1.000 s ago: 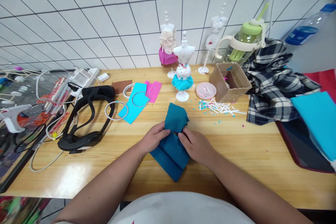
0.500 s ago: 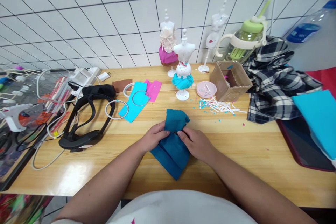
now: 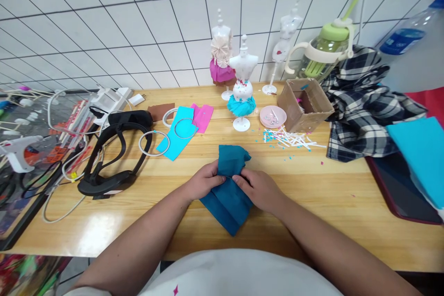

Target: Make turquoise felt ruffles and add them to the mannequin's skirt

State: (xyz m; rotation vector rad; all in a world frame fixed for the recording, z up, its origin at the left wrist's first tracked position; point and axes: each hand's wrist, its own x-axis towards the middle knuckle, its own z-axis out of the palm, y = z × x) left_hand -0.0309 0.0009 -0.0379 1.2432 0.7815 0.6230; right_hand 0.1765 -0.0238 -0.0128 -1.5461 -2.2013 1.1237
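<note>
Hands are meeting over a piece of dark teal cloth (image 3: 227,194) that is lying near the front middle of the wooden table (image 3: 312,189). The left hand (image 3: 203,180) is closing its fingers on the cloth's left edge, pinching a fold about halfway along the fabric, and the right hand (image 3: 260,188) is gripping the same fold from the opposite side, so the fingertips of both are nearly touching. Beyond the pinch the cloth is bunching upward in a loose ruffle, while the nearer part is lying flat and folded, tapering to a corner toward the person. Behind the cloth a small white mannequin (image 3: 243,83) wearing a turquoise skirt is standing upright, with a pink dish (image 3: 273,117) and an open cardboard box (image 3: 304,105) just to its right and white paper strips (image 3: 291,139) lying scattered in front of them. To the left, a light blue sheet (image 3: 176,133) with wire rings on it is sitting beside a black headset (image 3: 114,152).
</note>
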